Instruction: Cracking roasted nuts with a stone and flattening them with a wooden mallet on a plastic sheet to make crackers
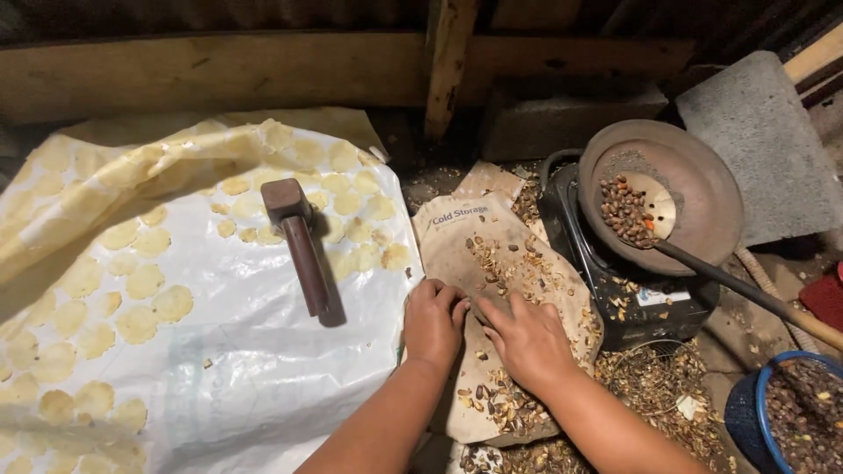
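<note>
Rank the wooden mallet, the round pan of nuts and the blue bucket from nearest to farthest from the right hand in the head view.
From the right hand:
1. Round pan of nuts, up and to the right, on the dark stove.
2. Wooden mallet, to the left, on the white sheet.
3. Blue bucket, far right, at the frame's lower corner.
Pan and mallet are nearly level.

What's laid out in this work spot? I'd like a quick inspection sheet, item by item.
Surface: white plastic sheet beside a brown paper sack, low on the ground.
Job's things: nut shells and kernels scattered on the sack; both hands rest among them.
Clutter: wooden mallet and flat yellowish discs on the sheet; a pan of brown nuts with a ladle; blue bucket.
Grip: left hand and right hand press down on the sack, fingers bent; whether they pinch anything cannot be told.
Cables: nothing seen.
Surroundings: wooden beams, concrete blocks, shell litter on the floor.
</note>
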